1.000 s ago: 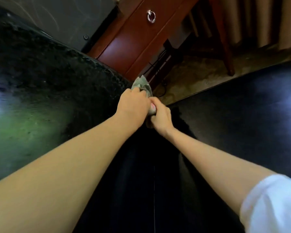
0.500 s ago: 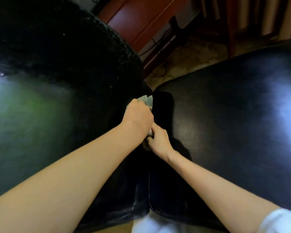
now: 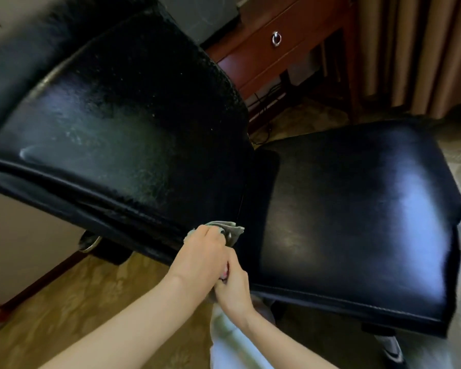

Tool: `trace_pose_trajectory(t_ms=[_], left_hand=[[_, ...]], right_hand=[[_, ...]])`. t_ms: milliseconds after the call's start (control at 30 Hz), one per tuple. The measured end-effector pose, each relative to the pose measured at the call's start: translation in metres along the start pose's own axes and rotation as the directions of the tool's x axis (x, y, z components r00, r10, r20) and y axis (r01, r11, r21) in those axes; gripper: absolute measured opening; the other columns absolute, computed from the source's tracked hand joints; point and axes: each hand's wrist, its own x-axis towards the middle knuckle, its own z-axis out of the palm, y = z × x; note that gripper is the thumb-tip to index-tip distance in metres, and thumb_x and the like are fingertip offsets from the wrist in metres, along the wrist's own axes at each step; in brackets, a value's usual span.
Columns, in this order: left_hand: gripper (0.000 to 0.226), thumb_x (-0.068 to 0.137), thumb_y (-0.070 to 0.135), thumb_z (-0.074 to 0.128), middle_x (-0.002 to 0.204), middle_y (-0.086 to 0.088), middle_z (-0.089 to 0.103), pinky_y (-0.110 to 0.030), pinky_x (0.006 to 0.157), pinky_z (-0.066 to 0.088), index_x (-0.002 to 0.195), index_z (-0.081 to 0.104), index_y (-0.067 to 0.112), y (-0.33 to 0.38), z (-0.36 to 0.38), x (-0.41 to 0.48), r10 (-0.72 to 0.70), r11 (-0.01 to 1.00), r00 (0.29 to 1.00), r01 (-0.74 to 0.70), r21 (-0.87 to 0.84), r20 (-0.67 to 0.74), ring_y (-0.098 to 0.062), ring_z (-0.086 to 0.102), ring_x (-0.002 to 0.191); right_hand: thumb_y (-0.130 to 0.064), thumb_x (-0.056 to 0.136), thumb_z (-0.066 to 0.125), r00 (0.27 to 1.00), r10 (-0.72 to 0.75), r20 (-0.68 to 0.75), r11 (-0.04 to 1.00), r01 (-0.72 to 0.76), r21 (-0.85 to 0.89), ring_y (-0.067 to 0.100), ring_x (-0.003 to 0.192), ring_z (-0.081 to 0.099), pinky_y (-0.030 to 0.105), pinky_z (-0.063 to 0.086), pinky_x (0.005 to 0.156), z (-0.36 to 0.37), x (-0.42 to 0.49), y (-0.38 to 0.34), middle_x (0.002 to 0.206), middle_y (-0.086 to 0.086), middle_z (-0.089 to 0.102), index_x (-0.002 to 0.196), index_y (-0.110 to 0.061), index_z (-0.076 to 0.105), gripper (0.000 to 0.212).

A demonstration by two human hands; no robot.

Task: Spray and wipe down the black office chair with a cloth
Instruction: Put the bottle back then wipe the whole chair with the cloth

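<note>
1. Where the backrest (image 3: 104, 115) of the black office chair (image 3: 250, 187) meets its seat (image 3: 357, 209), at the near end of that crease, the grey-green cloth (image 3: 231, 231) is bunched against the leather, its free corner poking out beyond the knuckles.
2. The left hand (image 3: 202, 258) is closed over the cloth, fingers curled round it, pressing it onto the lower edge of the backrest.
3. The right hand (image 3: 233, 287) sits just behind and touching the left, at the near left corner of the seat. Its fingers are curled, but the left hand hides whether they hold the cloth, so that cannot be told.
4. The backrest leans away to the left, with dull, streaky patches on its shine; the seat stretches to the right with a pale glare on it.
5. Beyond the chair's far edge stands a reddish wooden desk (image 3: 253, 57) with a metal ring pull (image 3: 276, 38) on its drawer, and beige curtains (image 3: 415, 49) hang to its right.
6. Patterned flooring (image 3: 91, 302) shows under the backrest.
</note>
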Motion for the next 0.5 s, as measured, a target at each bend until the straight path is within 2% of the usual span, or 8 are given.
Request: trace_pose_trajectory(t_ms=[100, 167, 233, 300, 333, 400, 433, 500], left_hand=[[0.041, 0.094, 0.012, 0.044, 0.135, -0.015, 0.039, -0.044, 0.101, 0.029, 0.135, 0.043, 0.005, -0.002, 0.009, -0.026, 0.012, 0.999, 1.0, -0.012, -0.03, 0.02, -0.034, 0.034, 0.122], [0.044, 0.091, 0.011, 0.05, 0.137, -0.015, 0.04, -0.047, 0.101, 0.032, 0.135, 0.045, 0.005, -0.01, 0.014, -0.037, 0.004, 0.996, 1.0, -0.006, -0.087, -0.026, -0.035, 0.036, 0.124], [0.056, 0.07, 0.014, 0.074, 0.125, -0.014, 0.057, -0.046, 0.089, 0.047, 0.124, 0.061, 0.007, -0.021, 0.018, -0.041, -0.018, 0.987, 0.992, -0.004, -0.163, -0.128, -0.034, 0.054, 0.112], [0.061, 0.053, 0.013, 0.083, 0.109, -0.013, 0.067, -0.045, 0.076, 0.054, 0.112, 0.069, 0.006, -0.032, 0.021, -0.036, -0.053, 0.978, 0.974, 0.007, -0.206, -0.219, -0.033, 0.063, 0.097], [0.056, 0.058, 0.012, 0.078, 0.108, -0.014, 0.067, -0.045, 0.074, 0.054, 0.112, 0.068, 0.005, -0.038, 0.019, -0.029, -0.079, 0.98, 0.961, 0.026, -0.197, -0.266, -0.034, 0.063, 0.095], [0.04, 0.075, 0.013, 0.054, 0.108, -0.014, 0.065, -0.043, 0.07, 0.051, 0.112, 0.066, 0.005, -0.06, 0.01, -0.009, -0.15, 0.982, 0.906, 0.091, -0.164, -0.396, -0.034, 0.062, 0.093], [0.04, 0.077, 0.015, 0.044, 0.105, -0.013, 0.065, -0.041, 0.067, 0.05, 0.109, 0.066, 0.007, -0.075, 0.006, 0.003, -0.194, 0.976, 0.879, 0.126, -0.179, -0.437, -0.033, 0.062, 0.09], [0.038, 0.078, 0.017, 0.038, 0.101, -0.009, 0.066, -0.04, 0.062, 0.048, 0.103, 0.066, 0.011, -0.111, -0.004, 0.028, -0.272, 0.957, 0.847, 0.189, -0.22, -0.457, -0.031, 0.062, 0.088]], right_hand=[[0.006, 0.075, 0.049, 0.999, 0.017, 0.039, 1.0, -0.018, 0.008, 0.013, 0.079, 0.063, 0.036, 0.054, 0.072, 0.008, -0.012, -0.004, 0.086, -0.008, 0.067, 0.104, -0.041, 0.053, 0.055], [0.006, 0.074, 0.05, 1.0, -0.008, 0.007, 1.0, 0.008, 0.025, 0.009, 0.082, 0.062, 0.029, 0.053, 0.074, 0.01, -0.013, -0.008, 0.088, -0.011, 0.067, 0.102, -0.038, 0.056, 0.053], [0.012, 0.071, 0.049, 0.998, -0.039, -0.054, 0.998, 0.041, 0.046, 0.004, 0.085, 0.062, 0.021, 0.051, 0.076, 0.01, -0.01, -0.015, 0.091, -0.017, 0.065, 0.102, -0.033, 0.059, 0.056], [0.015, 0.072, 0.049, 0.992, -0.086, -0.095, 0.994, 0.091, 0.054, 0.003, 0.095, 0.061, 0.023, 0.051, 0.084, 0.002, -0.001, -0.024, 0.099, -0.017, 0.064, 0.108, -0.031, 0.06, 0.059], [0.014, 0.074, 0.049, 0.988, -0.12, -0.1, 0.99, 0.126, 0.06, 0.004, 0.102, 0.06, 0.026, 0.051, 0.089, -0.004, 0.008, -0.03, 0.106, -0.015, 0.064, 0.114, -0.029, 0.059, 0.06], [0.009, 0.077, 0.05, 0.964, -0.245, -0.102, 0.968, 0.248, 0.021, 0.006, 0.113, 0.057, 0.03, 0.048, 0.098, -0.018, 0.036, -0.049, 0.118, -0.009, 0.062, 0.122, -0.024, 0.058, 0.057], [0.006, 0.076, 0.051, 0.942, -0.322, -0.095, 0.947, 0.321, -0.026, 0.007, 0.117, 0.055, 0.032, 0.045, 0.101, -0.025, 0.054, -0.062, 0.122, -0.007, 0.061, 0.124, -0.021, 0.058, 0.056], [0.002, 0.074, 0.051, 0.901, -0.428, -0.066, 0.9, 0.419, -0.122, 0.007, 0.12, 0.051, 0.034, 0.041, 0.105, -0.035, 0.096, -0.09, 0.125, -0.006, 0.06, 0.124, -0.02, 0.058, 0.056]])
